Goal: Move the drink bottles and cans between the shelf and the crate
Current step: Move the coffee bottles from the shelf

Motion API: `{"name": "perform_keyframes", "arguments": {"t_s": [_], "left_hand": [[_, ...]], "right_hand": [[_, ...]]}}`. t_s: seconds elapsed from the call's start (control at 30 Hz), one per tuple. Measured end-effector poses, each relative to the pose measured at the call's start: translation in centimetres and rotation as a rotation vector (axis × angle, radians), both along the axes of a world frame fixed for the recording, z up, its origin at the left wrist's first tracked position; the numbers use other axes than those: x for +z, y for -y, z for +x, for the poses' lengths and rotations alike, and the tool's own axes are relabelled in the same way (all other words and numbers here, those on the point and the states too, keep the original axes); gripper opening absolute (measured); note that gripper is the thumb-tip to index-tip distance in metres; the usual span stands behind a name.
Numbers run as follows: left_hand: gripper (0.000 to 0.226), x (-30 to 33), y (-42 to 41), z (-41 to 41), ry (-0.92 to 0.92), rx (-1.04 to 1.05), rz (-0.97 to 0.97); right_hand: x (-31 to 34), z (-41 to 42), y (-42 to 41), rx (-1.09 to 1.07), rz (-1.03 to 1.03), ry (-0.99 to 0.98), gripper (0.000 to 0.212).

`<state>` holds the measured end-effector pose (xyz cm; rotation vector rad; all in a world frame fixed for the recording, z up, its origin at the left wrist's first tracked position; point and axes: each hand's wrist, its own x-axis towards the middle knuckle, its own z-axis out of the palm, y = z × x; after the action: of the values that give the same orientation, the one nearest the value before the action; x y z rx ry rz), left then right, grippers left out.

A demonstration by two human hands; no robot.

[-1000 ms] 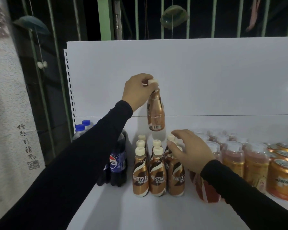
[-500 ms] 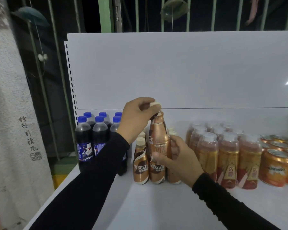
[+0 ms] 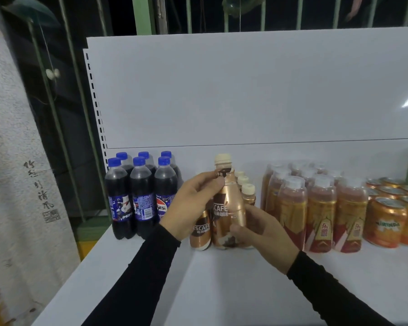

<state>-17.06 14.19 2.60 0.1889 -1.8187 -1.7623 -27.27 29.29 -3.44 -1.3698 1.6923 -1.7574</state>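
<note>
We've got the coffee bottle (image 3: 229,203) in both grips, left hand (image 3: 193,205) at its neck, right hand (image 3: 262,234) low, above the shelf (image 3: 222,278); lift straight, clearing its neighbours.

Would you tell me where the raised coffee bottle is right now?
In the head view, centre: the coffee bottle is held by both hands above the coffee bottles, between cola bottles and tea bottles.
</note>
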Motion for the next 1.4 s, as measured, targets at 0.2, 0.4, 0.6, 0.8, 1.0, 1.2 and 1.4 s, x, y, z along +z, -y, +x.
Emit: {"name": "perform_keyframes", "arguments": {"t_s": [0.2, 0.4, 0.6, 0.8, 1.0, 1.2, 1.4], "left_hand": [[0.034, -1.2, 0.4, 0.8, -0.04, -0.165, 0.284], [0.01, -1.4, 0.3, 1.3, -0.073, -0.007, 0.319], [0.014, -1.9, -0.4, 1.1, -0.099, 0.139, 0.299], [0.022, -2.1, -0.8, 1.6, -0.101, 0.093, 0.282], [0.022, -2.2, -0.7, 1.8, -0.067, 0.068, 0.283], [0.027, -2.1, -0.7, 1.6, -0.118, 0.216, 0.307], [0.025, -2.0, -0.6, 2.2, -0.068, 0.132, 0.261]], "right_hand": [[-1.3, -0.8, -0.3, 0.327, 0.14, 0.29, 0.085], [-1.6, 0.1, -0.2, 0.112, 0.175, 0.064, 0.069], [-2.4, 1.0, 0.2, -0.118, 0.149, -0.15, 0.061], [-3.3, 0.2, 0.0, -0.002, 0.118, 0.128, 0.074], [-3.6, 0.5, 0.0, 0.127, 0.13, 0.291, 0.056], [-3.4, 1.1, 0.1, -0.123, 0.159, -0.127, 0.091], [-4.2, 1.0, -0.1, -0.067, 0.131, -0.055, 0.096]]}}
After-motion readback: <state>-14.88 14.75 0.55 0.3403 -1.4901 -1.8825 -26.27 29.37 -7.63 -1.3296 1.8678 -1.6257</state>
